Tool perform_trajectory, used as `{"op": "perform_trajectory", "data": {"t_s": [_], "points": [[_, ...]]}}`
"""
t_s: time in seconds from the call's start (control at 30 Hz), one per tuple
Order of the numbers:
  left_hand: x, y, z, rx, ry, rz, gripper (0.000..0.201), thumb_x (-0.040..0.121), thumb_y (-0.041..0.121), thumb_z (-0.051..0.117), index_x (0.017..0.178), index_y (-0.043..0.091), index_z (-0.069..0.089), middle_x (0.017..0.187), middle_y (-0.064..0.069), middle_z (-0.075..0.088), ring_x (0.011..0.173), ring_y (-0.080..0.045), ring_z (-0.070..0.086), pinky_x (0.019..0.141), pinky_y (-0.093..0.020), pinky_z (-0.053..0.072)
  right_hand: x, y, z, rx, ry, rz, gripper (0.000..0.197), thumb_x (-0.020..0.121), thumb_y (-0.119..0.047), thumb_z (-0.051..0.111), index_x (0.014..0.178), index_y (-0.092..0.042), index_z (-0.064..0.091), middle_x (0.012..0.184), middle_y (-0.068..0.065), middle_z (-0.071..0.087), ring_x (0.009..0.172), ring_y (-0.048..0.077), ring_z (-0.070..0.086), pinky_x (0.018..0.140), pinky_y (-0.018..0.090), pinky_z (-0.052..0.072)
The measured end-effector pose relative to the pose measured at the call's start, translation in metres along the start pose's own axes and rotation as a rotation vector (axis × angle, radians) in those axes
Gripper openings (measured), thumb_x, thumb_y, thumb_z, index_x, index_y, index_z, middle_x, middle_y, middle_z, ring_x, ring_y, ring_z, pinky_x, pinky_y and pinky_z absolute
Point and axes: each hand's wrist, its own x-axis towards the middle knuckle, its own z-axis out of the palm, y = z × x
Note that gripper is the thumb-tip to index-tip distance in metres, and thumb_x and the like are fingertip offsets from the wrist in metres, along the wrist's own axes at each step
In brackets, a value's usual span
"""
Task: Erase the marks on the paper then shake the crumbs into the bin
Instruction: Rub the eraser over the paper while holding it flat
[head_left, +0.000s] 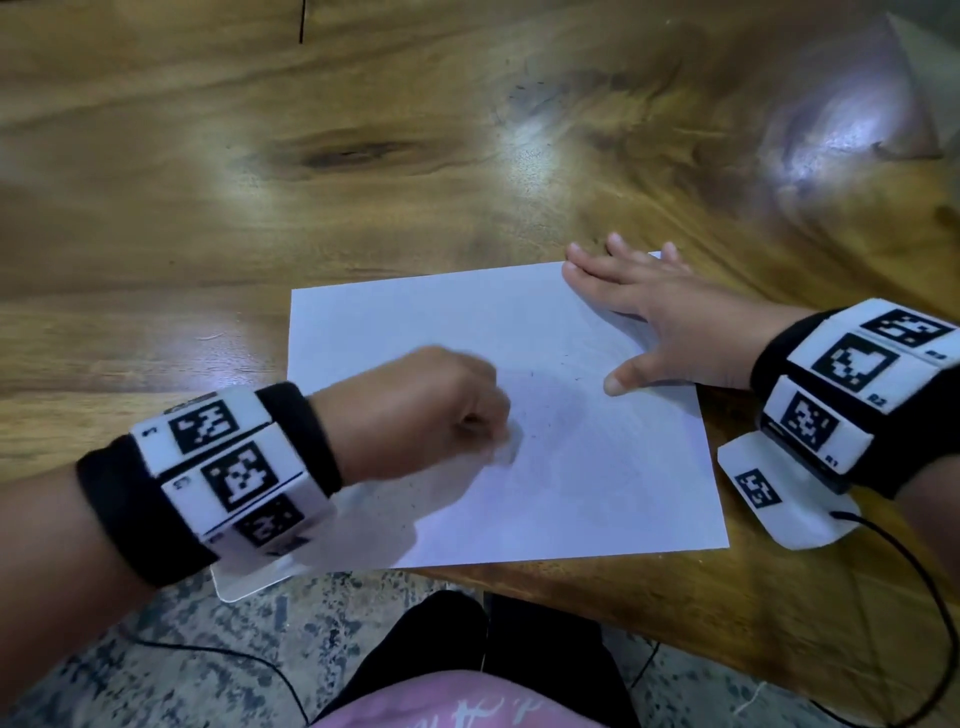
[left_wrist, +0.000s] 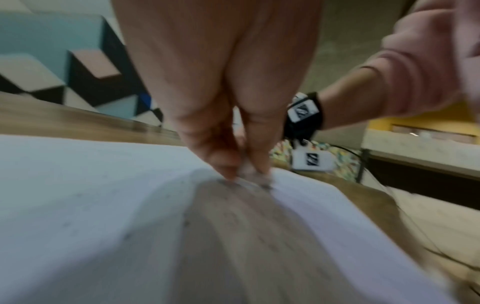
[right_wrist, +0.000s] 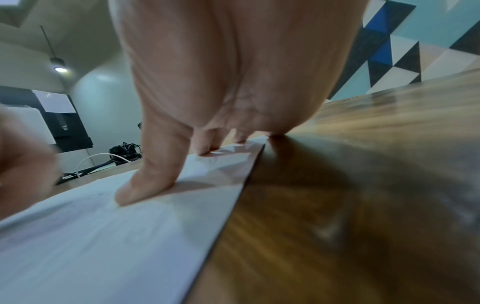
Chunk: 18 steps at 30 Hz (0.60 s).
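Left hand (head_left: 421, 410), fingers curled into a loose fist, pinches a small pale eraser (head_left: 506, 441) and presses it to the middle of a white paper (head_left: 597, 467); both hand and eraser are smeared by motion blur. From the left wrist view, the eraser (left_wrist: 249, 170) sits squeezed between thumb and fingertips (left_wrist: 223, 162), its lower end touching the paper (left_wrist: 78, 205).

The paper lies flat near the front edge of a wooden tabletop (head_left: 363, 156), turned slightly askew, its near edge close to the tabletop's lip. Faint grey smudging spreads across its centre, and tiny dark crumbs (head_left: 532, 373) are scattered around the rubbed patch and toward the lower left. Whether any distinct pencil lines remain cannot be told through the blur.

Right hand (head_left: 660, 322) lies flat and spread on the paper's far right corner, fingers straight, thumb (head_left: 621, 382) stretched toward the centre, holding nothing. The right wrist view shows the thumb (right_wrist: 153, 174) and fingertips pressing down on the paper (right_wrist: 103, 246) near its right edge, with bare tabletop (right_wrist: 363, 185) just beside.

Black wristbands with white marker tags wrap both wrists.
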Motion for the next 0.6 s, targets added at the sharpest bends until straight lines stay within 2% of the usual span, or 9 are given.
{"op": "perform_trajectory", "data": {"t_s": [0.1, 0.17, 0.23, 0.3, 0.37, 0.43, 0.5, 0.53, 0.6], "points": [[0.008, -0.004, -0.002, 0.090, 0.208, -0.024, 0.028, 0.079, 0.034, 0.050, 0.067, 0.010, 0.060, 0.066, -0.004, 0.054, 0.057, -0.019, 0.051, 0.056, -0.027, 0.037, 0.000, 0.001, 0.000, -0.002, -0.002, 0.000, 0.102, 0.075, -0.038, 0.070, 0.146, -0.033, -0.003, 0.138, -0.029, -0.020, 0.128, -0.006, -0.023, 0.110, 0.031, -0.018], [-0.001, -0.004, 0.003, 0.059, 0.097, 0.007, 0.028, 0.082, 0.033, 0.050, 0.067, 0.010, 0.060, 0.069, -0.003, 0.055, 0.059, -0.019, 0.052, 0.057, -0.025, 0.038, 0.000, 0.001, 0.000, -0.001, -0.004, -0.003, 0.101, 0.075, -0.038, 0.070, 0.146, -0.033, -0.003, 0.138, -0.029, -0.020, 0.128, -0.006, -0.023, 0.110, 0.031, -0.018], [-0.015, -0.002, 0.006, -0.027, -0.105, 0.008, 0.018, 0.079, 0.029, 0.056, 0.073, 0.015, 0.065, 0.075, 0.005, 0.058, 0.067, -0.010, 0.055, 0.061, -0.014, 0.038, 0.000, 0.001, 0.001, 0.000, -0.002, -0.004, 0.102, 0.075, -0.038, 0.070, 0.145, -0.033, -0.003, 0.138, -0.030, -0.020, 0.128, -0.006, -0.023, 0.110, 0.031, -0.017], [-0.017, -0.002, 0.003, -0.084, -0.155, -0.004, 0.012, 0.075, 0.025, 0.058, 0.077, 0.019, 0.068, 0.077, 0.010, 0.058, 0.074, -0.007, 0.056, 0.063, -0.008, 0.037, 0.000, 0.001, 0.001, 0.000, 0.003, -0.005, 0.102, 0.075, -0.038, 0.070, 0.146, -0.033, -0.003, 0.138, -0.030, -0.019, 0.128, -0.006, -0.023, 0.110, 0.031, -0.017], [-0.003, -0.002, -0.001, -0.023, -0.029, 0.006, 0.017, 0.075, 0.030, 0.058, 0.072, 0.015, 0.066, 0.072, 0.004, 0.058, 0.066, -0.010, 0.053, 0.060, -0.017, 0.038, 0.001, 0.001, 0.001, -0.002, 0.005, -0.004, 0.103, 0.075, -0.038, 0.071, 0.146, -0.032, -0.003, 0.139, -0.029, -0.019, 0.129, -0.005, -0.023, 0.111, 0.031, -0.017], [0.018, 0.004, -0.004, 0.032, 0.125, 0.020, 0.019, 0.075, 0.031, 0.061, 0.070, 0.013, 0.064, 0.066, 0.002, 0.052, 0.060, -0.010, 0.048, 0.056, -0.019, 0.032, 0.000, 0.001, 0.001, -0.004, 0.002, -0.001, 0.103, 0.075, -0.038, 0.071, 0.146, -0.032, -0.003, 0.138, -0.029, -0.019, 0.128, -0.005, -0.023, 0.111, 0.033, -0.017], [0.029, 0.010, -0.001, 0.032, 0.166, 0.023, 0.015, 0.077, 0.025, 0.064, 0.069, 0.012, 0.063, 0.067, 0.001, 0.051, 0.062, -0.018, 0.052, 0.057, -0.021, 0.032, 0.000, 0.001, 0.000, -0.003, 0.001, -0.002, 0.103, 0.074, -0.037, 0.071, 0.146, -0.032, -0.003, 0.138, -0.029, -0.020, 0.128, -0.005, -0.023, 0.112, 0.034, -0.016], [0.028, 0.011, 0.002, 0.036, 0.130, 0.034, 0.017, 0.079, 0.024, 0.063, 0.067, 0.012, 0.062, 0.068, 0.001, 0.051, 0.062, -0.020, 0.053, 0.057, -0.023, 0.034, 0.001, 0.001, 0.001, -0.001, 0.002, -0.004, 0.103, 0.074, -0.037, 0.071, 0.146, -0.032, -0.003, 0.138, -0.029, -0.020, 0.128, -0.005, -0.023, 0.112, 0.034, -0.016], [0.016, 0.012, 0.007, 0.003, -0.082, 0.054, 0.012, 0.080, 0.019, 0.062, 0.069, 0.014, 0.063, 0.071, 0.005, 0.052, 0.066, -0.014, 0.053, 0.060, -0.021, 0.036, 0.001, 0.002, 0.002, 0.004, 0.005, -0.007, 0.103, 0.074, -0.038, 0.071, 0.146, -0.032, -0.002, 0.139, -0.029, -0.019, 0.129, -0.005, -0.023, 0.112, 0.034, -0.017]]}}
